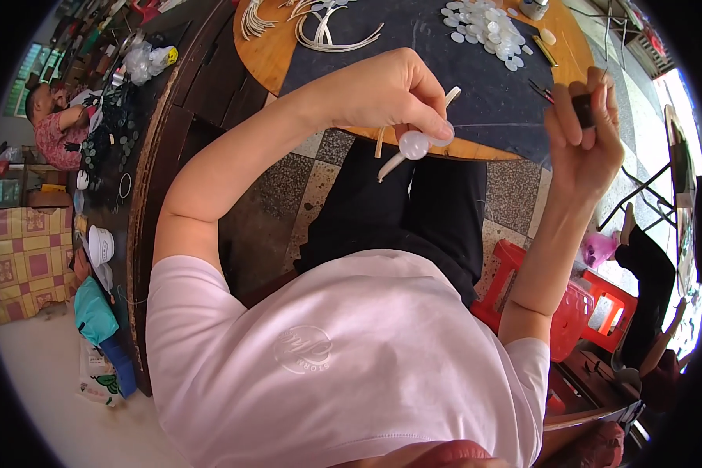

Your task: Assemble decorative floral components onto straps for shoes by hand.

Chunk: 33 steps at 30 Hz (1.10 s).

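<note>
My left hand (409, 93) pinches a pale cord (391, 167) with translucent white discs (414, 145) at its fingertips, just over the near edge of the table. A thin clear thread (499, 125) runs taut from there to my right hand (589, 148), raised at the right with its fingers closed on the thread. Around a finger of that hand sits a dark band or wrap (583, 111). A fine tip, possibly a needle, sticks up above these fingers, too small to be sure.
On the dark mat (413, 47) of the round wooden table (259, 54) lie a pile of white discs (487, 30), bundled pale cords (327, 35), and small snips (540, 90). Red plastic stools (507, 273) stand at right. Another person (58, 129) works at a dark bench on the left.
</note>
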Tool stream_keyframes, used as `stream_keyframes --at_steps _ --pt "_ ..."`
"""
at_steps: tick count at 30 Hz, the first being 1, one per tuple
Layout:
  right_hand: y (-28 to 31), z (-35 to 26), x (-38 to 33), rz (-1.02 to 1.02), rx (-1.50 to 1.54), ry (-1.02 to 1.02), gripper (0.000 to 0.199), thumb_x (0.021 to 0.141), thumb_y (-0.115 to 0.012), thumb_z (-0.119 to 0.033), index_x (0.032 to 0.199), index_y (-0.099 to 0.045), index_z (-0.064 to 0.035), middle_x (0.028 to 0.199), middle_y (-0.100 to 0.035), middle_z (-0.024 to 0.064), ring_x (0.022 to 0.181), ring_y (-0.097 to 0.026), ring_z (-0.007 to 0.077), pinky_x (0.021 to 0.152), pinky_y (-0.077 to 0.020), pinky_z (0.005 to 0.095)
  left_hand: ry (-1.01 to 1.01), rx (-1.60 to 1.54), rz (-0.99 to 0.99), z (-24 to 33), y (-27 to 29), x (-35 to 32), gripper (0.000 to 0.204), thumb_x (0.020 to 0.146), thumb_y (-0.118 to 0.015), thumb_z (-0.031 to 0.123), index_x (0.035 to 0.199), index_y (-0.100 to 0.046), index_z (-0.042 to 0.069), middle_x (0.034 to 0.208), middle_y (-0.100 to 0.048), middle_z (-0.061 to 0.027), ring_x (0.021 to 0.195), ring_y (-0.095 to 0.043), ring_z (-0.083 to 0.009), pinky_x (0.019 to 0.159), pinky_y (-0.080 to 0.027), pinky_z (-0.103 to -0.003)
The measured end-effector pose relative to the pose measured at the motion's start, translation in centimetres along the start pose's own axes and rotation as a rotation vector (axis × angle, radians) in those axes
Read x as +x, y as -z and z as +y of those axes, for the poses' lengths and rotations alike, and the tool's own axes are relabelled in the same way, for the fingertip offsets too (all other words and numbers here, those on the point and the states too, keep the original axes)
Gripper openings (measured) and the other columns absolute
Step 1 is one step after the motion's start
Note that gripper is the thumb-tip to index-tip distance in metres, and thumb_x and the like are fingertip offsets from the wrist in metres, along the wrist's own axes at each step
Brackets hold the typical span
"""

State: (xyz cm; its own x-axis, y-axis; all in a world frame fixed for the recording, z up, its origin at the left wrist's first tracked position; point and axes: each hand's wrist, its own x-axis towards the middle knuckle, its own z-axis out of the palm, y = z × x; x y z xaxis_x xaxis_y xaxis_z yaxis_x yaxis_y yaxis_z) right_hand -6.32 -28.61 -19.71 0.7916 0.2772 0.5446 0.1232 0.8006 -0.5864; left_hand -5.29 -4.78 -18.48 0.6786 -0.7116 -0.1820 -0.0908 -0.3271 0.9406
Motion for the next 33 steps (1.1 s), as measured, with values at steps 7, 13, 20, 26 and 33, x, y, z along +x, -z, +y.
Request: stream_keyframes --at_steps 7,13,20,26,33 --pt "0.6 0.4 2.7 0.152 -0.415 0.039 0.018 0.094 -0.04 -0.012 0.097 -0.053 0.0001 0.052 -0.034 -0.0002 0.051 -0.04 0.011 0.047 -0.031 0.02 -0.11 0.063 0.095 -2.3 -1.7 0.7 0.009 0.077 -0.064 0.006 0.082 -0.066 0.0 0.067 -0.062 -0.0031 0.06 -0.056 -0.0049 0.054 -0.044 -0.017" --pt "-3.6 1.6 5.5 0.384 -0.458 -0.052 0.016 0.094 -0.043 -0.016 0.079 -0.045 -0.0084 0.055 -0.037 -0.0033 0.05 -0.041 0.0074 0.041 -0.0292 0.0182 -0.241 -0.04 0.198 -2.6 -3.2 0.2 0.012 0.079 -0.06 0.003 0.087 -0.065 -0.002 0.074 -0.064 -0.006 0.067 -0.06 -0.0086 0.063 -0.047 -0.02" --pt "-2.3 2.8 6.8 0.259 -0.336 -0.176 0.015 0.094 -0.042 -0.017 0.082 -0.045 -0.009 0.054 -0.036 -0.002 0.053 -0.045 0.0103 0.039 -0.0313 0.02 -0.237 -0.486 0.243 -3.4 -4.0 -0.4 0.019 0.08 -0.051 0.002 0.093 -0.064 -0.004 0.081 -0.066 -0.0119 0.075 -0.064 -0.0159 0.07 -0.05 -0.024" --pt "-1.6 4.5 6.8 0.303 -0.364 -0.229 0.015 0.094 -0.043 -0.018 0.082 -0.045 -0.01 0.055 -0.036 -0.0018 0.053 -0.045 0.0109 0.039 -0.031 0.02 -0.167 -0.561 0.306 -3.2 -4.7 -0.8 0.021 0.082 -0.048 0.002 0.098 -0.061 -0.005 0.083 -0.065 -0.0142 0.077 -0.065 -0.0192 0.07 -0.051 -0.026" --pt "3.8 7.7 6.8 -0.267 0.254 -0.085 0.015 0.094 -0.044 -0.018 0.081 -0.047 -0.0103 0.055 -0.036 -0.0012 0.053 -0.045 0.0109 0.039 -0.0287 0.0187 -0.09 -0.651 0.348 -2.4 -5.5 -1.3 0.023 0.083 -0.047 0.002 0.103 -0.057 -0.005 0.088 -0.064 -0.0159 0.077 -0.066 -0.0217 0.069 -0.053 -0.027"
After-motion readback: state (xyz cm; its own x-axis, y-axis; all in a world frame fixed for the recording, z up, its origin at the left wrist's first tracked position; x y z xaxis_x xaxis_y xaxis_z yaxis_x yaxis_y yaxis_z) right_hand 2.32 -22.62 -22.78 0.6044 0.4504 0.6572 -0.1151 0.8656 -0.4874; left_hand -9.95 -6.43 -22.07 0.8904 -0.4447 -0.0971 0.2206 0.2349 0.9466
